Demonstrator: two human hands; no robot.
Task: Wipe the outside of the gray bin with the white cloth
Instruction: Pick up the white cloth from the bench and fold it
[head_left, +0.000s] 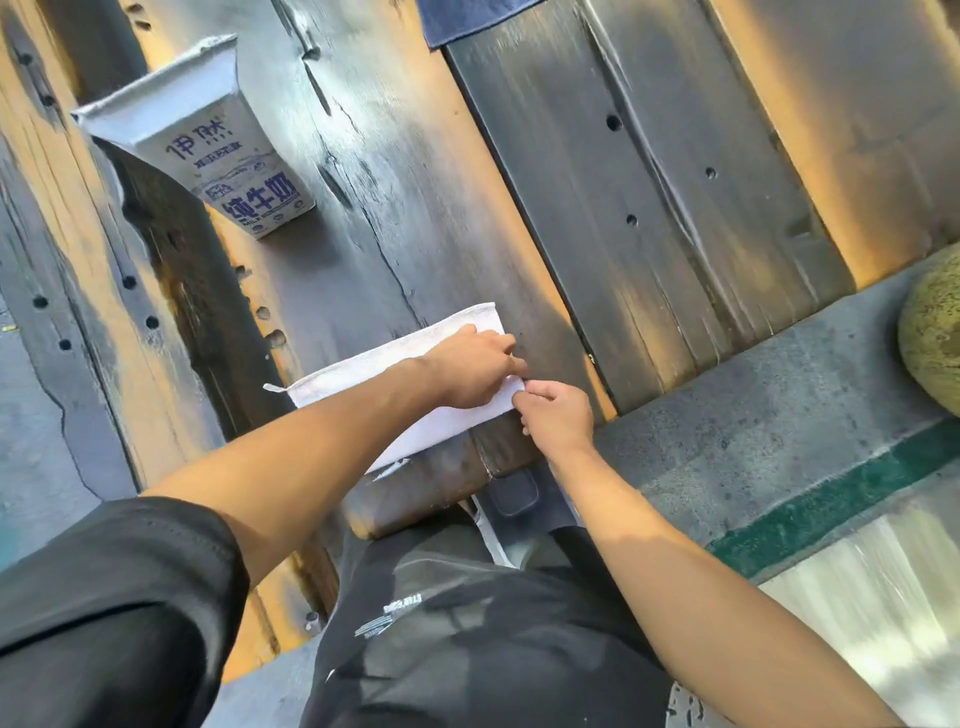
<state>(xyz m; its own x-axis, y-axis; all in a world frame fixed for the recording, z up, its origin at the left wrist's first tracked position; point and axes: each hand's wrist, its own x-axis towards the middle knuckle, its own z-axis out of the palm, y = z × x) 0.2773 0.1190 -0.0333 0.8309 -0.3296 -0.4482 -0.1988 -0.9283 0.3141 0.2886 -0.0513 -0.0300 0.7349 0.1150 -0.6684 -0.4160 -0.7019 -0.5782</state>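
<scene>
Cloth: we see the cloth (410, 384) lying flat on the wooden counter (649, 208); near edge
Hands: left hand (470, 366) rests on it, fingers curled at its right edge; right hand (556, 415) pinches the near right corner
Bin: no gray bin in view; we cannot tell where it stands
Risk: we judge a corner pinch may let the cloth unfold and trail when lifted
Risk: a careless sweep could reach the carton (218, 150), though it stands well apart

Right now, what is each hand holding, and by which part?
Left hand lies on the white cloth, fingers at its right edge. Right hand pinches that same edge. No gray bin is visible.
</scene>
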